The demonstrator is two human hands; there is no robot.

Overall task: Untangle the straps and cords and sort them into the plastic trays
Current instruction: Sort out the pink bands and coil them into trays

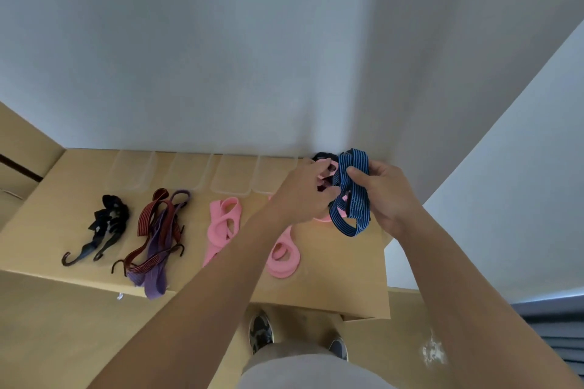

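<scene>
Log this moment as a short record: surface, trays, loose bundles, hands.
surface: cardboard box top
trays: four clear plastic trays in a row against the wall, nothing visible inside
loose bundles, left to right: black hooked cords, red and purple straps, pink strap, second pink strap
held: tangle of blue striped, pink and black pieces
left hand: grips the tangle
right hand: grips the tangle
</scene>
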